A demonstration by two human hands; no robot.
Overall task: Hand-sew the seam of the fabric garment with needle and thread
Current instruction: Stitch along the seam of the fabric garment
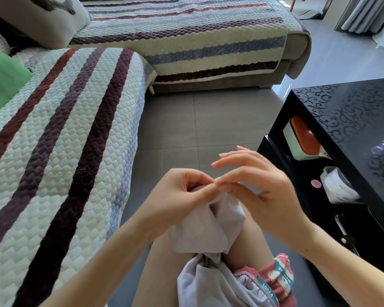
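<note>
- Garment: pale lilac, bunched up over the person's knees, the rest trailing down the lap to the near edge.
- Left hand: fingers curled, pinching the garment's top fold.
- Right hand: thumb and forefinger pinch the same fold, touching the left thumb; the other fingers are fanned out straight.
- Needle and thread: too small to make out.
- Progress: probably mid-stitch. No sewn seam shows, so I can't tell how much is done; tying off likely remains.

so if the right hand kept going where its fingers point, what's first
Probably the left hand: the right hand points toward it and its pinching fingertips sit against it above the pale fabric. Depth is unclear.
</note>
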